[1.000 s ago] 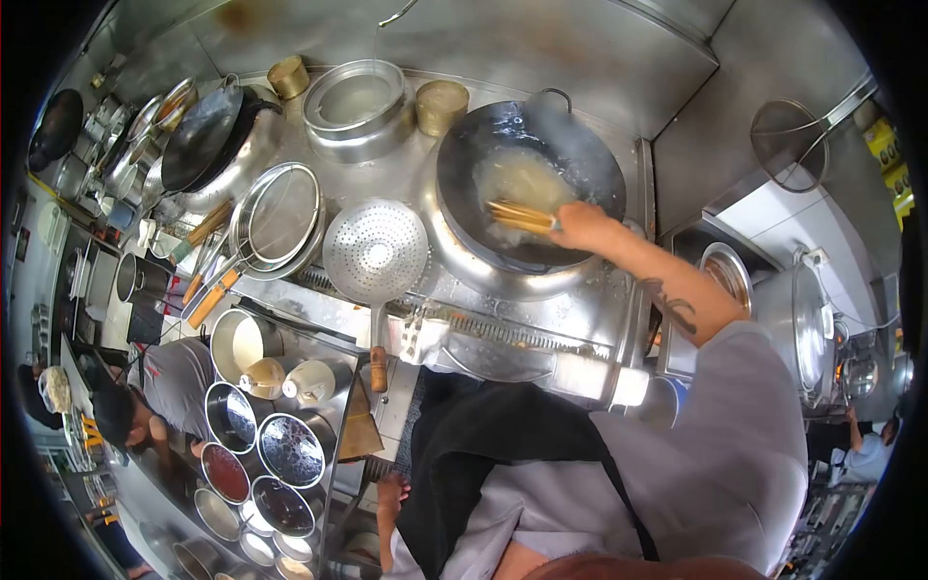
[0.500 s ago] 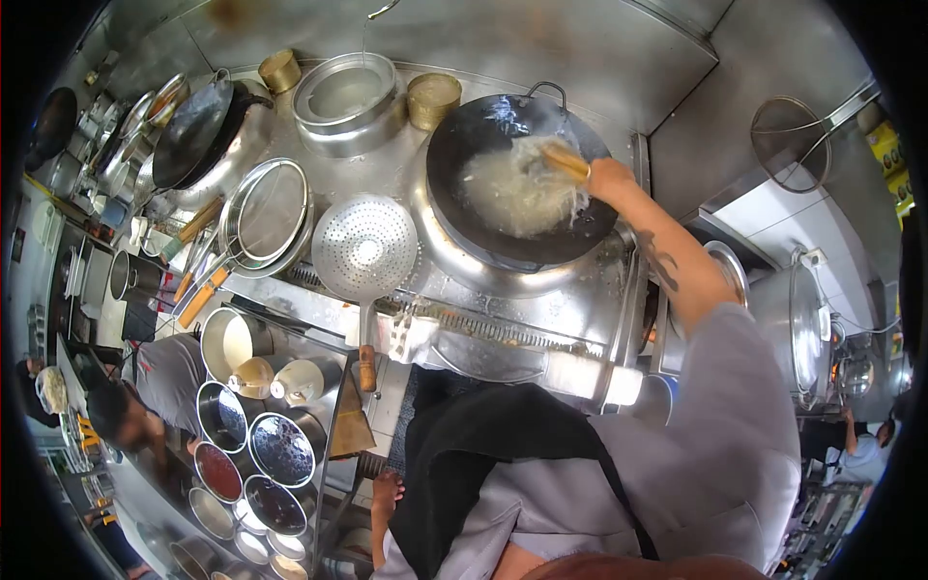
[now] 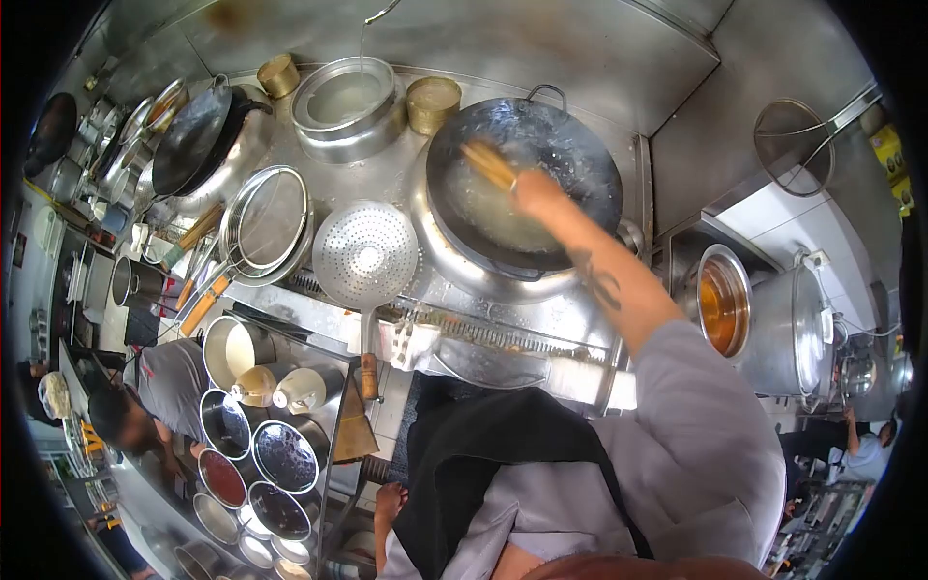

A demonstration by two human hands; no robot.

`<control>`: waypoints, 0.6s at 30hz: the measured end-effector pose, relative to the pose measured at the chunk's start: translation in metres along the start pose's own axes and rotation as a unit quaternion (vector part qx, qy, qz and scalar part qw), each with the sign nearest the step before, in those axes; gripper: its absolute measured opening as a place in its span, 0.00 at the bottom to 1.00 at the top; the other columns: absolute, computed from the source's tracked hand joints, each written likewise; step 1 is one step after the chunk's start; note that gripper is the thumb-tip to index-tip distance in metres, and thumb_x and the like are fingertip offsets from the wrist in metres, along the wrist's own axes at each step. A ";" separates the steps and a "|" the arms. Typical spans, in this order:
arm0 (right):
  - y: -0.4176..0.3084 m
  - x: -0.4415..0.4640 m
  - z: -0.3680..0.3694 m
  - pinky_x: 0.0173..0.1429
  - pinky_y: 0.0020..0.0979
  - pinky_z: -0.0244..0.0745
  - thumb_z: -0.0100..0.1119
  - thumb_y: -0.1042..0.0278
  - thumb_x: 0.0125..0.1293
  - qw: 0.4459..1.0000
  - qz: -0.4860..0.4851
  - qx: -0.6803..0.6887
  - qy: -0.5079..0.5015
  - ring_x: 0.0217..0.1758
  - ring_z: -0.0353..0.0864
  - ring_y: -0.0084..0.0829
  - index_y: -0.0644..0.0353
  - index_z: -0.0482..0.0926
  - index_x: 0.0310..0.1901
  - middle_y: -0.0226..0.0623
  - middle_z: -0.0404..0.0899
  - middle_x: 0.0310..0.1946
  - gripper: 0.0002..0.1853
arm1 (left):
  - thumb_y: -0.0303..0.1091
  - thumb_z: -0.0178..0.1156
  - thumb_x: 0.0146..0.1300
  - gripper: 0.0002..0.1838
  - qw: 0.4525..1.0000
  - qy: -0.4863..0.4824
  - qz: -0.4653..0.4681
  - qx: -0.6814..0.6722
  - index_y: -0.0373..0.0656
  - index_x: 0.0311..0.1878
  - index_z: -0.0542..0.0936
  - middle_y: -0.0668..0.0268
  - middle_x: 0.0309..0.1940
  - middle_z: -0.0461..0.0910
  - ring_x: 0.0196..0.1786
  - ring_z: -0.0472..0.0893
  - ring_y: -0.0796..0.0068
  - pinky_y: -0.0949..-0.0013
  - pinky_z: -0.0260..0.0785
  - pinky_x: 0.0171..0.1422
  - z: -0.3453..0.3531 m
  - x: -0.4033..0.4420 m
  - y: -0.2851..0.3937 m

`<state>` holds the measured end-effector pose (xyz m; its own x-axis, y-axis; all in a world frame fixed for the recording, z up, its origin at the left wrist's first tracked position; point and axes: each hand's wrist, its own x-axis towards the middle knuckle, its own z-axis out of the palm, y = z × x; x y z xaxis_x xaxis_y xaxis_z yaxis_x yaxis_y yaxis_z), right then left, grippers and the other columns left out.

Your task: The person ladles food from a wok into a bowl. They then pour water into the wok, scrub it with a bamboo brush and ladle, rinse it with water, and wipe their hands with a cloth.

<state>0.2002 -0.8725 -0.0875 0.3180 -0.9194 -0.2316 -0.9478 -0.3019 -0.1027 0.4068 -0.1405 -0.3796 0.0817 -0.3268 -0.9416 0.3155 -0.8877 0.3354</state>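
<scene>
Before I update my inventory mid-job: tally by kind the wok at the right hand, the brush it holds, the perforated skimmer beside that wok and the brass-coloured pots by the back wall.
Wok: 1
Brush in the right hand: 1
Perforated skimmer: 1
Brass-coloured pots: 2
Total: 5

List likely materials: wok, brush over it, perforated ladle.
Wok: dark metal, probably iron or steel; blackened surface with wet highlights.
Brush: likely bamboo or wood; tan, stiff-looking strands, though blurred.
Perforated ladle: silvery, probably stainless steel, given bright glare around the holes; brown handle end looks wooden.
</scene>
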 end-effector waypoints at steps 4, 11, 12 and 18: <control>0.006 -0.065 -0.011 0.52 0.43 0.78 0.55 0.61 0.58 0.994 -0.063 -0.081 -0.034 0.44 0.84 0.47 0.60 0.84 0.40 0.48 0.84 0.39 0.15 | 0.36 0.49 0.68 0.09 0.992 0.098 -0.021 -0.075 0.46 0.44 0.78 0.70 0.28 0.79 0.22 0.76 0.80 0.75 0.65 0.21 0.029 -0.060 0.081; 0.058 0.009 -0.008 0.50 0.45 0.78 0.58 0.55 0.58 0.996 -0.004 -0.091 -0.001 0.43 0.83 0.50 0.61 0.82 0.42 0.53 0.82 0.38 0.19 | 0.35 0.49 0.68 0.10 0.987 0.105 0.067 0.097 0.47 0.46 0.78 0.71 0.28 0.79 0.22 0.77 0.80 0.76 0.66 0.21 0.012 -0.023 0.065; 0.053 0.011 -0.006 0.50 0.44 0.78 0.59 0.54 0.57 0.997 0.020 -0.073 -0.026 0.43 0.83 0.50 0.61 0.82 0.43 0.52 0.82 0.38 0.19 | 0.35 0.49 0.68 0.10 0.987 0.105 0.072 0.098 0.48 0.46 0.78 0.71 0.27 0.79 0.22 0.76 0.79 0.75 0.66 0.20 0.008 -0.024 0.063; 0.090 -0.057 -0.039 0.49 0.44 0.78 0.61 0.57 0.56 0.991 -0.022 -0.129 -0.020 0.42 0.84 0.49 0.61 0.83 0.42 0.50 0.83 0.38 0.18 | 0.35 0.48 0.68 0.08 0.986 0.125 -0.054 -0.099 0.49 0.41 0.77 0.72 0.24 0.75 0.20 0.74 0.78 0.74 0.62 0.19 0.010 -0.019 0.038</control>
<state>0.0956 -0.8575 -0.0456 0.3552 -0.8948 -0.2704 -0.9059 -0.4009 0.1368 0.4075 -0.1711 -0.3492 0.2603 -0.1207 -0.9580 0.5110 -0.8246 0.2427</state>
